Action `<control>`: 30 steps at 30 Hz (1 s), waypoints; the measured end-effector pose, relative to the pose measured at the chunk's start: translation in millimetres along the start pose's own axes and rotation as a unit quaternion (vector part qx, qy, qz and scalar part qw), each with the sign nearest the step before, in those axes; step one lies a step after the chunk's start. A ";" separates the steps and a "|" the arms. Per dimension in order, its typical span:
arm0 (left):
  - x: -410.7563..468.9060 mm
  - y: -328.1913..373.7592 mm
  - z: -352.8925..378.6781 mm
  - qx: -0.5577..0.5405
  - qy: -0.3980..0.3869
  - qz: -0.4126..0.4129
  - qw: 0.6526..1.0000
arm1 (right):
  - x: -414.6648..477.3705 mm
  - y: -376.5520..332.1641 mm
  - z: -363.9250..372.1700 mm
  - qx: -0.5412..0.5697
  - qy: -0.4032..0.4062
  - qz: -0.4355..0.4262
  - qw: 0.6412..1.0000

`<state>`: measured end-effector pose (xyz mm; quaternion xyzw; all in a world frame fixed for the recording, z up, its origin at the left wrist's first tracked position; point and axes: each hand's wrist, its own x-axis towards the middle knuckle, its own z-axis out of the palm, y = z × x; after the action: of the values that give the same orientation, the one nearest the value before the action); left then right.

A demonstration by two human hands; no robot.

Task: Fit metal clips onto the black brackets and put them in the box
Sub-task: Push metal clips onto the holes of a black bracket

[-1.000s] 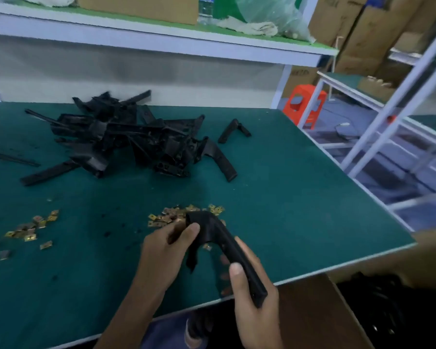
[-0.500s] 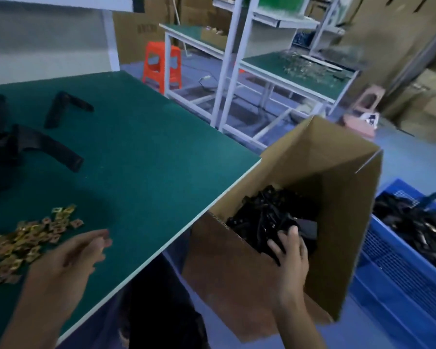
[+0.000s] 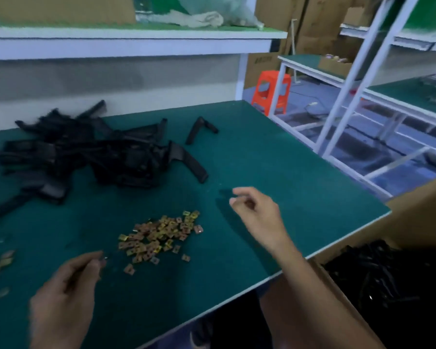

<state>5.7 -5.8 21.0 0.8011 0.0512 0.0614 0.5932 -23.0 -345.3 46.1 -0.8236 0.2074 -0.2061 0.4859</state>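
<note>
A heap of black brackets (image 3: 86, 157) lies at the back left of the green table (image 3: 275, 172), and one bracket (image 3: 199, 129) sits apart behind it. Small brass-coloured metal clips (image 3: 159, 235) are piled near the front. My left hand (image 3: 63, 298) hovers blurred just left of the clips, thumb and forefinger close together; whether they pinch a clip is unclear. My right hand (image 3: 257, 212) hangs above the table right of the clips, fingers loosely curled, holding nothing. The cardboard box (image 3: 413, 210) stands below the table's right edge with black brackets (image 3: 378, 273) inside.
A few more clips (image 3: 0, 260) lie at the left edge. A white shelf (image 3: 136, 44) overhangs the back of the table. An orange stool (image 3: 272, 91) and white-framed benches (image 3: 350, 102) stand to the right.
My right hand has come out of the box without the bracket and now hovers over the table. My view has swung back left to the table. My left hand has moved closer to the clips.
</note>
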 end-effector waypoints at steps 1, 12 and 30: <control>0.1 -1.4 -7.5 0.005 0.021 -0.003 1.000 | 24.3 -6.6 17.5 -0.040 -0.017 -0.020 0.999; -22.5 -4.7 -54.3 0.002 0.059 -0.028 0.998 | 93.7 -26.3 74.5 -0.035 0.060 0.013 0.998; -24.1 35.9 97.5 0.353 -0.237 0.258 0.868 | -59.2 -14.0 -12.8 0.547 0.144 0.209 0.798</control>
<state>-2.3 -111.9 26.3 0.9323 -0.2807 -0.0015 0.2280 -77.0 -316.1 56.0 -0.3182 0.2948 -0.2947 0.8515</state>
